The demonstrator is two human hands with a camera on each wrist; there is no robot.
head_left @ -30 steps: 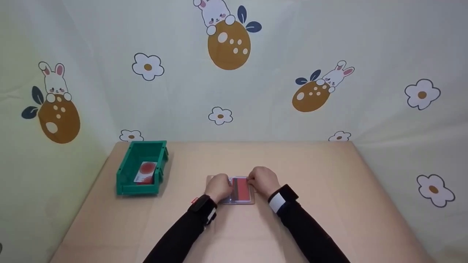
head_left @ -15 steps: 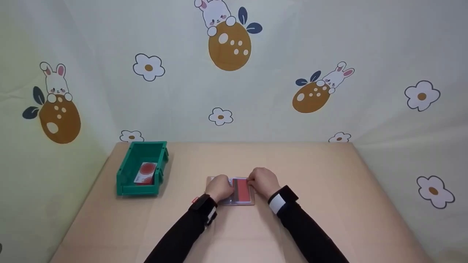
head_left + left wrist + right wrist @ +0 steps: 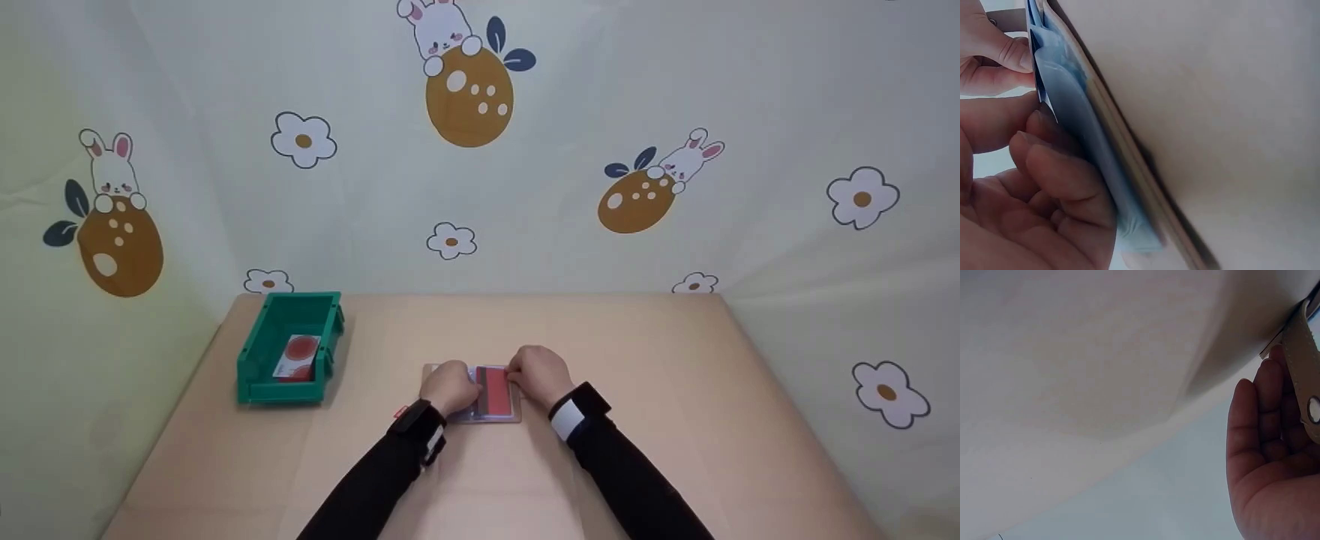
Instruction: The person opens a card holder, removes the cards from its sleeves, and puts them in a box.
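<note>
A tan card holder [image 3: 428,372] with clear plastic sleeves lies opened out on the table between my hands. On its right half is a red card [image 3: 498,394] with a dark stripe down its left side. My left hand [image 3: 448,386] grips the left half of the holder, its thumb at the card's left edge. In the left wrist view its curled fingers [image 3: 1064,174] rest against the bluish sleeves [image 3: 1072,107]. My right hand [image 3: 540,373] pinches the card's upper right corner. Beside it, the right wrist view shows the holder's snap strap [image 3: 1300,360] in front of its fingers.
A green bin [image 3: 283,393] stands at the back left of the table [image 3: 637,337], with a white card bearing a red circle [image 3: 301,349] and some red below it. A patterned cloth [image 3: 547,225] hangs behind and along both sides.
My left thumb has shifted slightly right toward the red card's left edge. My right hand, the card holder and the bin stay in place.
</note>
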